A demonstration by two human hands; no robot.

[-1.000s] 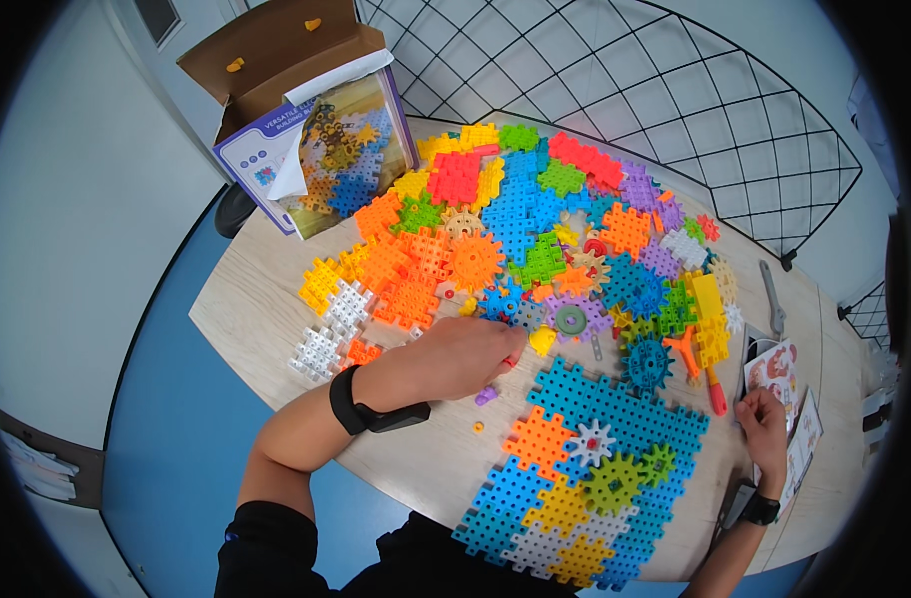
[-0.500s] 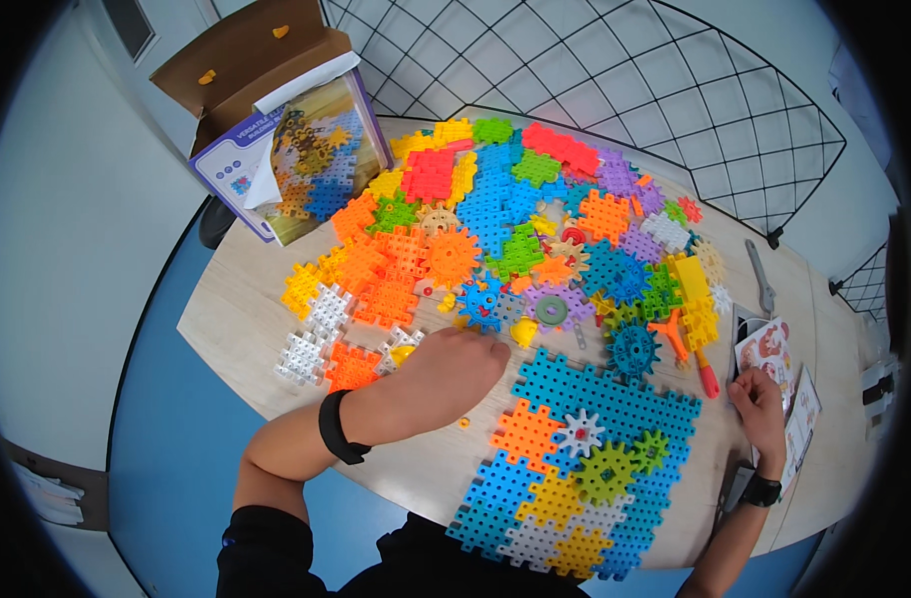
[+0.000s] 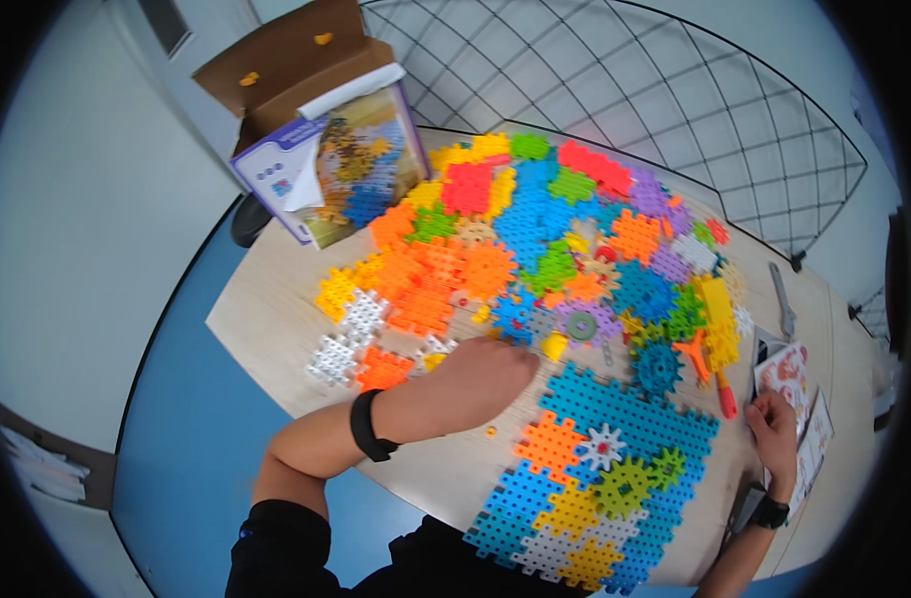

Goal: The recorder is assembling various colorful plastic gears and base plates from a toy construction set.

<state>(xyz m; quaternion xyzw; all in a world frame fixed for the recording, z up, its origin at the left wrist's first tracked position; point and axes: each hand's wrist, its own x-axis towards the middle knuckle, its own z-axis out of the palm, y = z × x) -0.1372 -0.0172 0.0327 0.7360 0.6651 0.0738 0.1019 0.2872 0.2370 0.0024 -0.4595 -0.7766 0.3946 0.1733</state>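
Observation:
My left hand (image 3: 475, 387) is bent over the table at the near edge of the pile, its back up. Its fingers curl down and are mostly hidden. A blue gear (image 3: 512, 314) and a small grey piece (image 3: 541, 322) lie just beyond them; whether they touch the grey piece I cannot tell. My right hand (image 3: 773, 431) rests loosely curled beside the printed booklet (image 3: 782, 377), with nothing visible in it. Between my hands lies a flat panel of joined plates (image 3: 635, 399), mostly teal and blue, bearing a white gear (image 3: 603, 448) and green gears (image 3: 623, 485).
Beyond my hands spreads a heap of coloured plates and gears (image 3: 530, 214). An open cardboard box (image 3: 361, 169) stands at the back left. Black wire mesh (image 3: 655, 100) borders the far edge. To the right are a red-tipped screwdriver (image 3: 727, 401) and a grey wrench (image 3: 782, 299).
The whole scene has shifted right and slightly down in the view. A small grey piece now shows beside the blue gear, beyond my left fingers. My right hand stays by the booklet.

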